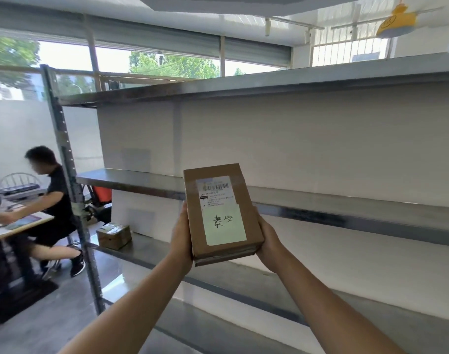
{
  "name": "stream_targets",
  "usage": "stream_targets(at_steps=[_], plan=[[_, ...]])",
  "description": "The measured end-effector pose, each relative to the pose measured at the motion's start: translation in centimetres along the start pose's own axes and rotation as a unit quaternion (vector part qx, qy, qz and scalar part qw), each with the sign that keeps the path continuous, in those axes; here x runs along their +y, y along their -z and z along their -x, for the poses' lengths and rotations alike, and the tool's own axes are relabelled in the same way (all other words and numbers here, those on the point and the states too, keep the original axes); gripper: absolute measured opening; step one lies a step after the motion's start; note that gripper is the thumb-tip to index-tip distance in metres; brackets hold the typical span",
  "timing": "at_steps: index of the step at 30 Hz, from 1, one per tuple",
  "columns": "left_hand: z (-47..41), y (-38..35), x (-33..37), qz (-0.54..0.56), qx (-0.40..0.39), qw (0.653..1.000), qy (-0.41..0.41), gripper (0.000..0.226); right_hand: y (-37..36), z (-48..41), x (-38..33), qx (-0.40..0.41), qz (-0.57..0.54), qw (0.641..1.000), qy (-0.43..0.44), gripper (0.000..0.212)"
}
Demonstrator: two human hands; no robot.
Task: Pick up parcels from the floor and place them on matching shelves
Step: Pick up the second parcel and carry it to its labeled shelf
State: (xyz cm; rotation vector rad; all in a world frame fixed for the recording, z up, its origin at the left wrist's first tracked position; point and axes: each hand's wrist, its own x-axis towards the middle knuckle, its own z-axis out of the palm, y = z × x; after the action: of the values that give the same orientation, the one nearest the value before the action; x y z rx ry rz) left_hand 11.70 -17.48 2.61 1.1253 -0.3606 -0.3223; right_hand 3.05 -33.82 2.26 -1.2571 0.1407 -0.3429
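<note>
Cardboard parcel is being held upright between the left hand and right hand, fingers clasping its sides, in front of the metal shelf.

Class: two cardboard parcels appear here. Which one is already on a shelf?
The small parcel at the shelf's left end. The other, labelled parcel is held up between both hands.

Matt cardboard parcel; seemingly brushed-metal shelves
</note>
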Motion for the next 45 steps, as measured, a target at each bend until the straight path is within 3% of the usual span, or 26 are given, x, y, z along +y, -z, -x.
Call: stream_targets(at_steps=[11, 17, 25, 34, 45], plan=[[3.6, 10.1, 2.7, -0.038, 0.152, 0.988, -0.003, 0.048, -8.7, -1.8, 5.2, -0.14, 0.014, 0.989, -0.054, 0.039], [4.9, 14.9, 5.6, -0.016, 0.19, 0.981, -0.025, 0.036, -14.7, -3.4, 6.4, -0.196, -0.018, 0.977, -0.076, 0.04], [6.2, 25.0, 9.3, -0.005, 0.248, 0.968, -0.045, 0.059, -25.5, -6.1, 10.4, -0.224, -0.003, 0.965, -0.133, 0.053], [6.5, 36.5, 14.2, -0.015, 0.26, 0.962, -0.083, 0.047, -38.0, -8.1, 13.8, -0.272, -0.001, 0.954, -0.128, 0.042], [4.9, 45.1, 13.7, -0.003, 0.305, 0.95, -0.07, 0.046, -44.4, -11.5, 19.8, -0.272, -0.013, 0.945, -0.181, 0.046]])
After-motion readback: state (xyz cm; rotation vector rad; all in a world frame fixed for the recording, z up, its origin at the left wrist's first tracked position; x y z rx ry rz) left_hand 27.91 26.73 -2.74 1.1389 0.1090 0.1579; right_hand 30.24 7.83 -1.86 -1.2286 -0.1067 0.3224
